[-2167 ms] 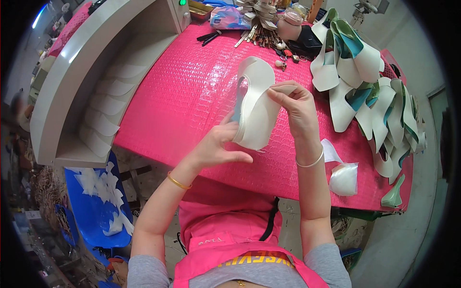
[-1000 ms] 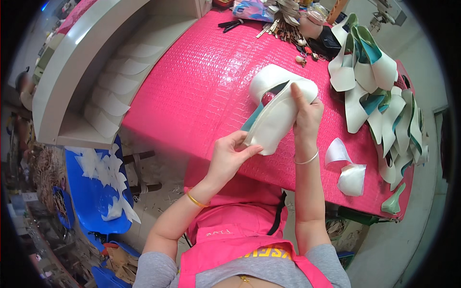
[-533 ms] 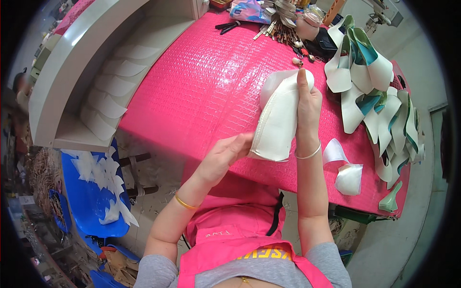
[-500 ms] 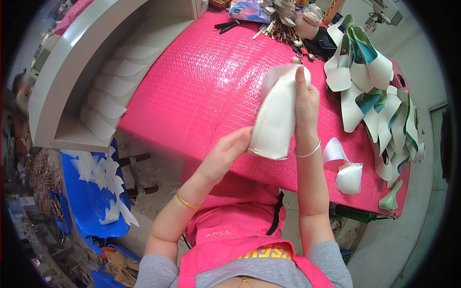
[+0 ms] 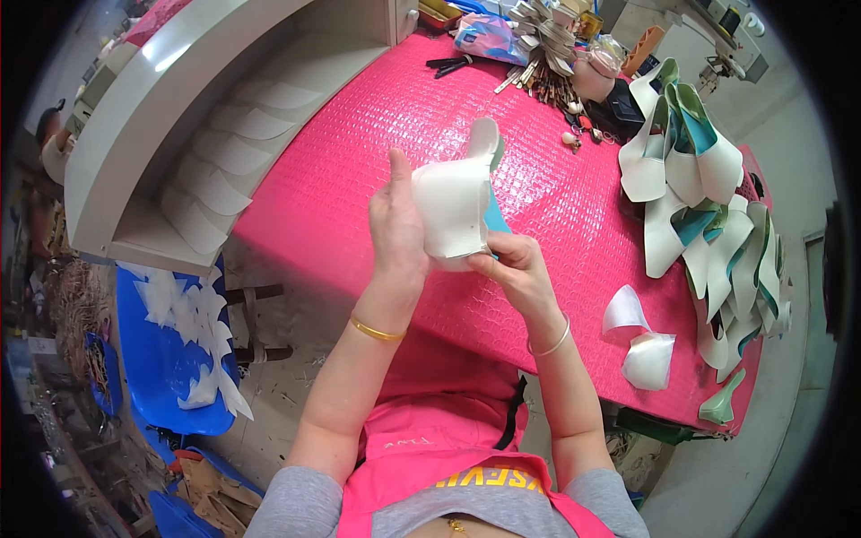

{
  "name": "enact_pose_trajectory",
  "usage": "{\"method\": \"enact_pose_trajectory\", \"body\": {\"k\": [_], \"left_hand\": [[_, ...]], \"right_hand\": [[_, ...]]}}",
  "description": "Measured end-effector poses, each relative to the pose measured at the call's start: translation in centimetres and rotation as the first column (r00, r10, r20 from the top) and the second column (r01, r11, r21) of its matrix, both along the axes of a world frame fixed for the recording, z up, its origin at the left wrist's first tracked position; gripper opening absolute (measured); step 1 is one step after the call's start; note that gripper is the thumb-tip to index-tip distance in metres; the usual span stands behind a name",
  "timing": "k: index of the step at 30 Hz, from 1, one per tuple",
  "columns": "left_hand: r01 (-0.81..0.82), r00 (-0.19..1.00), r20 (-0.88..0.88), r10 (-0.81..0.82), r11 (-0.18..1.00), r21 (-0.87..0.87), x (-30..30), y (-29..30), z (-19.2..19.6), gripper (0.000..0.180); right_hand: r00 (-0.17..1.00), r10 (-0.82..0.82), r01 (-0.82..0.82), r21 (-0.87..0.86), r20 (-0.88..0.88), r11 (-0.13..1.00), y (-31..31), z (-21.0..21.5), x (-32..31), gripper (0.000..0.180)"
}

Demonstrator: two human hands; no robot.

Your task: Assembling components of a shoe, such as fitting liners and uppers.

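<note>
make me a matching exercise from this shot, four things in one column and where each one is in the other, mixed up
Things:
1. white curved shoe piece
2. pile of white and teal shoe uppers
3. black scissors
4. white cut shapes

Places:
A. on the blue chair left of the table
B. far end of the pink table
C. held between the left hand and right hand
D. right side of the table

Pairs: 1-C, 2-D, 3-B, 4-A
</note>
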State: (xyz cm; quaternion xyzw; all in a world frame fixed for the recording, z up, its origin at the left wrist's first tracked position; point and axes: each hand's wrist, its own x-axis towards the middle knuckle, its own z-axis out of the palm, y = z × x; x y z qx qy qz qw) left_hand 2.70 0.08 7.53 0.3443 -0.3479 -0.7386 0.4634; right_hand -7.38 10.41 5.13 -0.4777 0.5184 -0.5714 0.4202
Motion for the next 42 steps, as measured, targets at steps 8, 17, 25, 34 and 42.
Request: {"method": "enact_pose_trajectory", "body": {"k": [8, 17, 25, 34, 42], "left_hand": [[-0.045, 0.998, -0.049, 0.042, 0.997, -0.066, -0.4, 0.1, 0.2, 0.047], [0.063, 0.995, 0.095, 0.011, 0.672, -0.738, -1.2, 4.2, -1.7, 0.022], [0.194, 0.978, 0.191, -0.086, 0.718, -0.669, -1.9, 8.2, -4.1, 0.023], [0.538, 0.800, -0.154, -0.580, 0.807, -0.242, 0.2, 1.9, -1.2, 0.035], [0.553, 0.833, 0.351, -0.427, 0.619, -0.559, 2.9, -1.7, 0.1, 0.019]], "right_hand": [[0.972, -0.185, 0.200, -0.097, 0.143, 0.975, 0.0, 1.3, 1.7, 0.020], [0.749, -0.528, 0.633, -0.195, 0.402, 0.750, -1.1, 1.2, 2.4, 0.025], [0.729, -0.681, 0.681, -0.024, -0.073, 0.732, -1.0, 0.9, -1.7, 0.053], [0.923, -0.105, 0.135, -0.057, 0.371, 0.989, 0.5, 0.2, -2.7, 0.038], [0.973, -0.057, 0.081, -0.098, 0.223, 0.992, -2.2, 1.1, -1.1, 0.037]]}}
